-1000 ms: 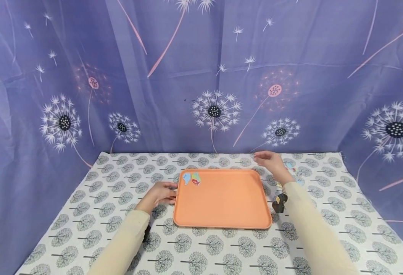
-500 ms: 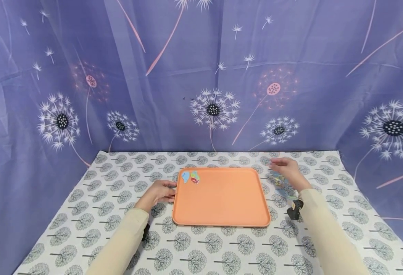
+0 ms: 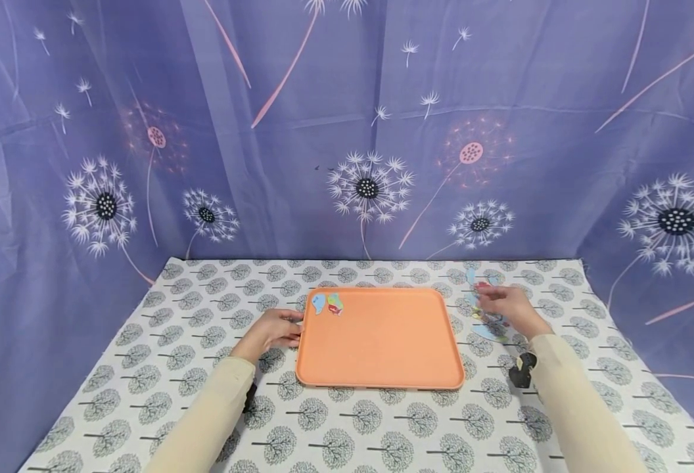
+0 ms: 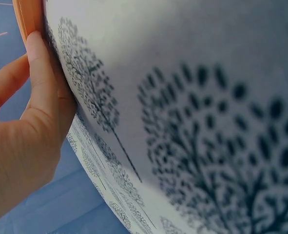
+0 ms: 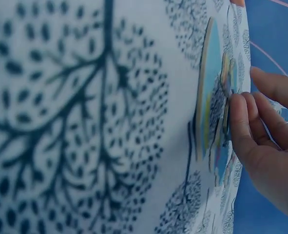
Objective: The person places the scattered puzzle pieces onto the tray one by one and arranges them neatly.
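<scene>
An orange tray (image 3: 382,341) lies on the patterned cloth. In its far left corner sit a small light-blue piece (image 3: 319,303) and a green-and-red piece (image 3: 335,305), side by side. My left hand (image 3: 273,334) touches the tray's left edge; a fingertip meets the rim (image 4: 30,19) in the left wrist view. Right of the tray, my right hand (image 3: 511,307) reaches down over a loose cluster of flat, thin, colourful pieces (image 3: 489,333). In the right wrist view its fingertips rest at overlapping pieces (image 5: 211,87), with the thumb (image 5: 273,87) held apart. The hand partly covers the cluster.
White cloth (image 3: 347,427) printed with grey trees covers the table. A purple dandelion-print curtain (image 3: 300,164) stands along the back and both sides. A black wrist camera (image 3: 522,371) hangs below the right sleeve.
My right hand has moved right and nearer, from beside the tray's far right corner down to the cluster of pieces. The left hand stays at the tray's edge.
</scene>
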`<act>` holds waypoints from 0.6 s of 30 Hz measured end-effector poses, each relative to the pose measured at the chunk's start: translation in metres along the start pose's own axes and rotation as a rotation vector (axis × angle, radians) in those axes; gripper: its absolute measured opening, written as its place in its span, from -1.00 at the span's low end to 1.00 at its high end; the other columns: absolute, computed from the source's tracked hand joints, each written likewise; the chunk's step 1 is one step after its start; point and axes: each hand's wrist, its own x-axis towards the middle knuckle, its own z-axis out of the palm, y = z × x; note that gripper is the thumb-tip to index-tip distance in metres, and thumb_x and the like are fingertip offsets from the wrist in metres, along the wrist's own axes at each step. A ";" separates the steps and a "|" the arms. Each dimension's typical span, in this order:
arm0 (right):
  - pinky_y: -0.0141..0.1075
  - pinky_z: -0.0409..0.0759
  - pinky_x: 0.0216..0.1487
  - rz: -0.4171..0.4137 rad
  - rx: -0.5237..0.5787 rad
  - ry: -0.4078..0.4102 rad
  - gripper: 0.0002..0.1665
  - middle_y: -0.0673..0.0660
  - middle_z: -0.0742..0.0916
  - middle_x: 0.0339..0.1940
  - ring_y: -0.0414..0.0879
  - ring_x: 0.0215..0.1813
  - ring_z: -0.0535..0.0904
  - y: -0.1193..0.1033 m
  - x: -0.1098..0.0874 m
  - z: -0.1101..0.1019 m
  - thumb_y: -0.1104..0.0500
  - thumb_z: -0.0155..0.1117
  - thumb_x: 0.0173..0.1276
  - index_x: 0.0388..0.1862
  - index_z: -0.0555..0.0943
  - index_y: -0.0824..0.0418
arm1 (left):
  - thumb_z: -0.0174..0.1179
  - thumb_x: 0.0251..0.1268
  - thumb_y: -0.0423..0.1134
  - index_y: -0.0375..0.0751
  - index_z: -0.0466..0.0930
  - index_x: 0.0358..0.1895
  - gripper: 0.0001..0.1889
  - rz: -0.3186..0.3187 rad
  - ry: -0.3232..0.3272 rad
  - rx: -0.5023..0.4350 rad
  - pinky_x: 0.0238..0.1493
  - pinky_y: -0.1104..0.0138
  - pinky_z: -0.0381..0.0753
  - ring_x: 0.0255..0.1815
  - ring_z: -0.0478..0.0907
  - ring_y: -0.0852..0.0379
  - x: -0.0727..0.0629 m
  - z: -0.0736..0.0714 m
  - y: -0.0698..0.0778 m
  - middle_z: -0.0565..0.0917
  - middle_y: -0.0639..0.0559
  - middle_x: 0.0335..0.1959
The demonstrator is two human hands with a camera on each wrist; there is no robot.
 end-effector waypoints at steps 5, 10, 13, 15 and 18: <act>0.17 0.40 0.31 -0.001 -0.015 0.007 -0.29 0.41 0.55 0.16 0.23 0.18 0.46 0.006 0.003 0.002 0.19 0.31 0.30 0.35 0.32 0.45 | 0.19 0.21 -0.55 -0.43 0.46 0.21 -0.55 0.001 -0.003 0.001 -0.29 0.32 0.78 -0.49 0.64 0.12 -0.001 0.000 0.000 0.67 -0.23 -0.38; 0.05 0.53 0.21 -0.027 -0.033 0.003 -0.28 0.39 0.58 0.09 0.14 0.09 0.51 0.010 0.005 0.003 0.23 0.33 0.27 0.36 0.33 0.45 | 0.19 0.21 -0.56 -0.44 0.46 0.21 -0.55 0.005 -0.002 0.004 -0.28 0.32 0.78 -0.48 0.63 0.12 -0.001 0.000 0.000 0.66 -0.23 -0.37; 0.03 0.53 0.18 -0.030 -0.040 -0.013 -0.27 0.36 0.58 0.07 0.08 0.05 0.50 0.012 0.005 0.003 0.22 0.33 0.28 0.37 0.31 0.44 | 0.20 0.20 -0.56 -0.43 0.46 0.21 -0.54 0.000 0.002 0.006 -0.28 0.32 0.78 -0.48 0.64 0.11 -0.002 0.000 0.000 0.67 -0.23 -0.38; -0.03 0.56 0.13 -0.029 -0.051 -0.018 -0.26 0.32 0.58 0.04 0.00 0.00 0.49 0.012 0.005 0.002 0.21 0.33 0.28 0.37 0.31 0.43 | 0.21 0.20 -0.56 -0.42 0.47 0.21 -0.54 -0.003 0.004 0.006 -0.29 0.32 0.78 -0.49 0.64 0.11 -0.002 0.000 0.000 0.67 -0.22 -0.38; -0.19 0.56 -0.14 -0.015 -0.050 -0.025 -0.27 0.25 0.59 -0.04 -0.12 -0.19 0.46 0.012 0.005 0.002 0.21 0.32 0.29 0.37 0.31 0.42 | 0.21 0.20 -0.55 -0.42 0.47 0.21 -0.54 -0.001 0.003 0.007 -0.30 0.32 0.78 -0.49 0.64 0.11 -0.002 0.001 0.001 0.67 -0.22 -0.39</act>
